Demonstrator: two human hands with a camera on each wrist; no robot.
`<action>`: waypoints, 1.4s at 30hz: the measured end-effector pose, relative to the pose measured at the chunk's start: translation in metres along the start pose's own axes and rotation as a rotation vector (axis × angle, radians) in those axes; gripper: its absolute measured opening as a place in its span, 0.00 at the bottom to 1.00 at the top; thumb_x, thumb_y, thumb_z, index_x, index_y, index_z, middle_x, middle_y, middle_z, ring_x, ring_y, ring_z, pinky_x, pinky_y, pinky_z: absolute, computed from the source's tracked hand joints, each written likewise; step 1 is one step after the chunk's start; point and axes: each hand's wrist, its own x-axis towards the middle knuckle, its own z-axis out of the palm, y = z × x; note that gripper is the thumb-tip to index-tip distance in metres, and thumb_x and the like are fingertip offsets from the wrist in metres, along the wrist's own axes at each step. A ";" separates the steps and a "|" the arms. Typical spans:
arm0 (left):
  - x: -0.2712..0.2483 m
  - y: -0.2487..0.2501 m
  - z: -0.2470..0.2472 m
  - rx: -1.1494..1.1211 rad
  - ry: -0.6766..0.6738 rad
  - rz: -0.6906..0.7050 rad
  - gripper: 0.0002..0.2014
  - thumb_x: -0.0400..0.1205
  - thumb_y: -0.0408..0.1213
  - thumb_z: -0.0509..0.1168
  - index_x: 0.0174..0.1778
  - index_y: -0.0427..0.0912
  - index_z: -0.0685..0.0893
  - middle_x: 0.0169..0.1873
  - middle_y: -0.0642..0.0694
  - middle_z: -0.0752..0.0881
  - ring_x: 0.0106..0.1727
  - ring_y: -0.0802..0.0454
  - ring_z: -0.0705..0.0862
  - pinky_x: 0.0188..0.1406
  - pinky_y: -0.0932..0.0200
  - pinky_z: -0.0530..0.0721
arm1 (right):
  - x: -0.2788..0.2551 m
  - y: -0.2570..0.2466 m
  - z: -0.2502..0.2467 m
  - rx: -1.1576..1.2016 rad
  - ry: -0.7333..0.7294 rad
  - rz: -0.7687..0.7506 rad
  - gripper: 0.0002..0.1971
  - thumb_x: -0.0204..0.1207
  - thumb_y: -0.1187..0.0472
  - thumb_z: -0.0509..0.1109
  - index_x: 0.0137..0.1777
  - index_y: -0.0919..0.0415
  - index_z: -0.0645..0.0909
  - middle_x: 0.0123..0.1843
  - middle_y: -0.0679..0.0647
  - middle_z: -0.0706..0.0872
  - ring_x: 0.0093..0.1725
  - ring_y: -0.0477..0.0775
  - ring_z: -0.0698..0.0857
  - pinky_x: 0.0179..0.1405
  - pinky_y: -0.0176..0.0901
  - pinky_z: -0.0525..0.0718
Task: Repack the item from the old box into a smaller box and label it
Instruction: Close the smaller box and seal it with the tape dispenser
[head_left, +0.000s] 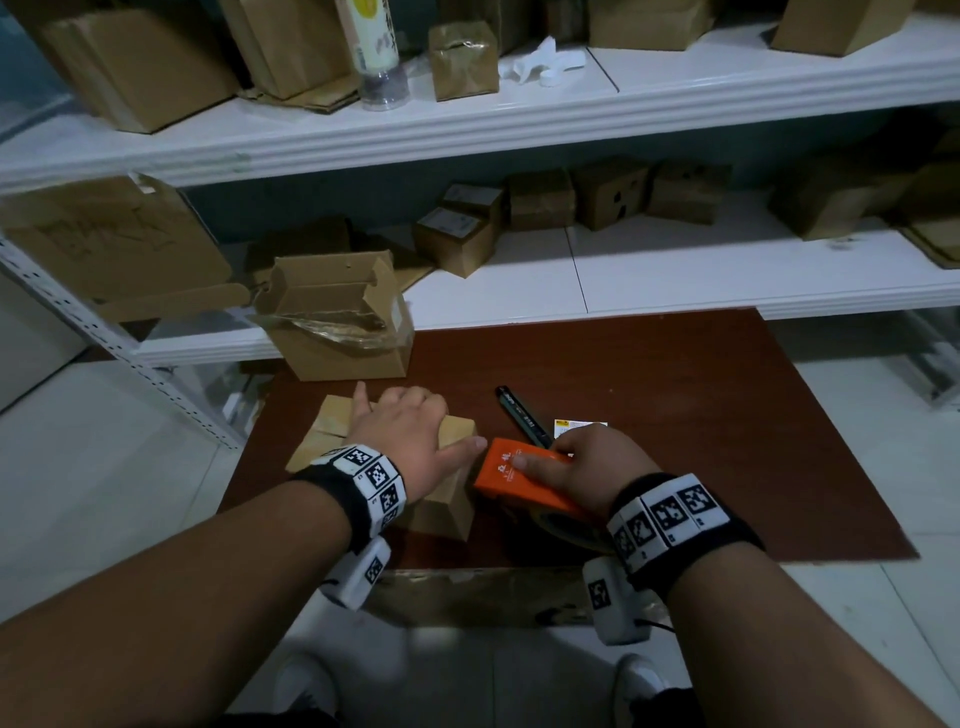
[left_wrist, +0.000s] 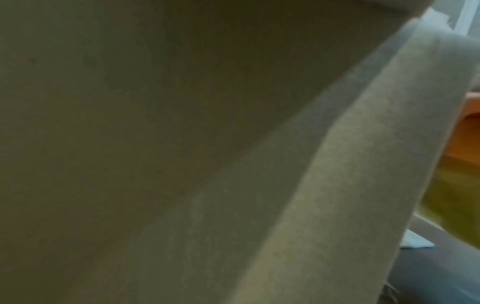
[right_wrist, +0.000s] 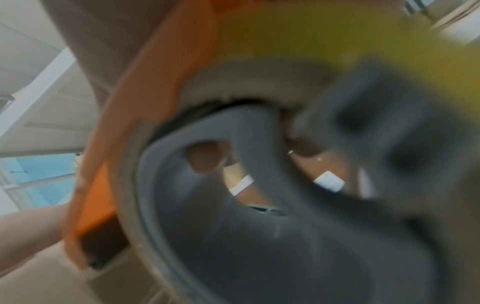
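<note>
On the brown mat, the left hand (head_left: 410, 431) lies spread flat on the small box (head_left: 447, 499) while the right hand (head_left: 587, 467) grips the orange tape dispenser (head_left: 519, 475) against its edge (contents hidden), so uneven pressure could skew the tape.

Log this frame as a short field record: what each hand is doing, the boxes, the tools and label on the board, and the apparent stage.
left hand: flat on top of the small cardboard box, holding it down
right hand: grips the orange tape dispenser, its nose at the box's right edge
old box: open, flaps up, at the board's far left
black marker: lying on the brown board
label: on the board beyond the right hand, partly hidden
stage: small box closed, apparently being taped; not yet labelled
</note>
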 end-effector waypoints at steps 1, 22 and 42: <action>0.000 0.000 0.001 0.000 0.002 -0.001 0.40 0.74 0.81 0.39 0.64 0.56 0.77 0.72 0.51 0.78 0.77 0.46 0.71 0.82 0.25 0.50 | -0.001 0.003 -0.001 0.017 0.008 -0.002 0.29 0.71 0.25 0.68 0.41 0.52 0.87 0.37 0.49 0.88 0.39 0.47 0.87 0.40 0.43 0.82; -0.003 0.000 0.000 -0.056 -0.008 -0.018 0.35 0.74 0.81 0.42 0.53 0.58 0.77 0.60 0.53 0.80 0.70 0.47 0.75 0.82 0.29 0.52 | -0.017 0.020 -0.035 0.060 -0.048 -0.029 0.27 0.67 0.26 0.73 0.45 0.49 0.91 0.40 0.49 0.92 0.40 0.45 0.90 0.47 0.48 0.89; 0.001 0.001 0.002 -0.035 0.004 -0.032 0.35 0.74 0.80 0.45 0.56 0.56 0.78 0.60 0.53 0.81 0.71 0.47 0.75 0.81 0.28 0.54 | 0.015 -0.014 0.005 -0.157 -0.142 0.190 0.34 0.65 0.24 0.73 0.51 0.55 0.86 0.39 0.50 0.86 0.44 0.51 0.87 0.43 0.43 0.84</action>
